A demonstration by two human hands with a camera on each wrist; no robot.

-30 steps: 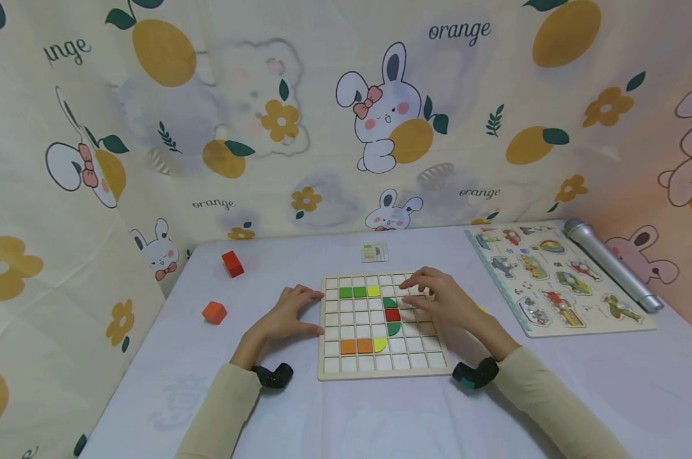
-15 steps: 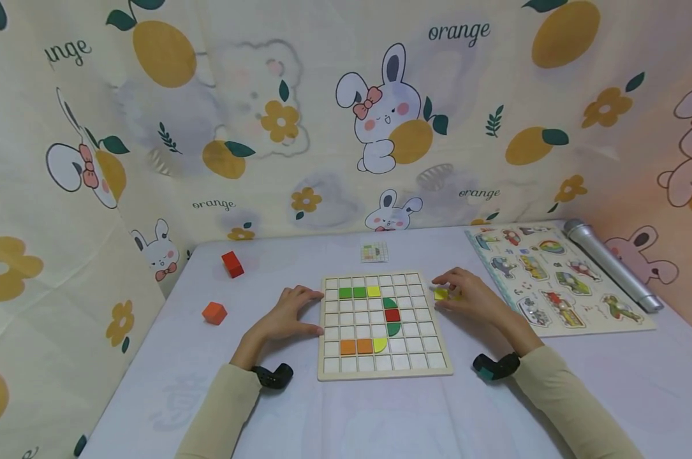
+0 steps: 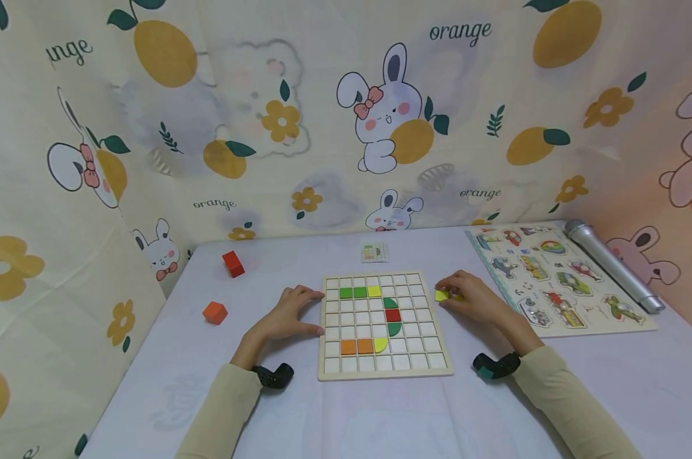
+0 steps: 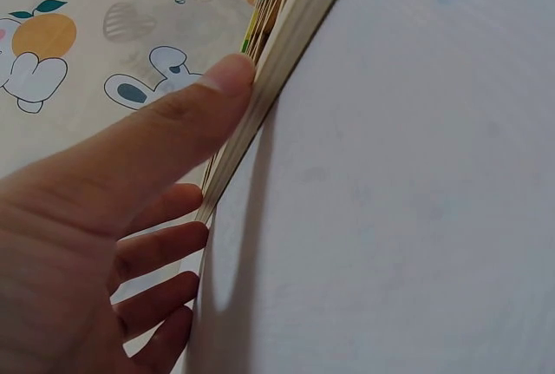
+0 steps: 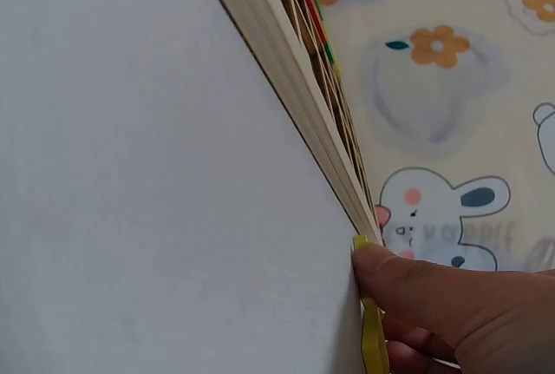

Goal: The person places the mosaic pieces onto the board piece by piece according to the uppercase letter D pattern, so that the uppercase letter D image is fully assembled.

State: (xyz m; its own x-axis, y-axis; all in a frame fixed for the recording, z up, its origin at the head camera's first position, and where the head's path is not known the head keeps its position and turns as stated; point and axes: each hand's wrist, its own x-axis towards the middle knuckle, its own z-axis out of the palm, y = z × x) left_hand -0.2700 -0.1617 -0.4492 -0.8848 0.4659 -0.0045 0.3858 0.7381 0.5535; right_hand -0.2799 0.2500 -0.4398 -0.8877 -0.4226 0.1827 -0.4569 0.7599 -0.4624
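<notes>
We were mid-pickup: right hand [image 3: 473, 298] pinching a yellow tile [image 3: 441, 295] just off the grid board [image 3: 382, 370]; left hand [image 3: 288, 314] spread, steadying its edge. Next move probably needed slotting it into a free cell.

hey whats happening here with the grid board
A person is at a wooden grid board that already holds green, yellow, red and orange pieces. The left hand rests against the board's left edge. The right hand pinches a small yellow piece on the table beside the board's right edge.
</notes>
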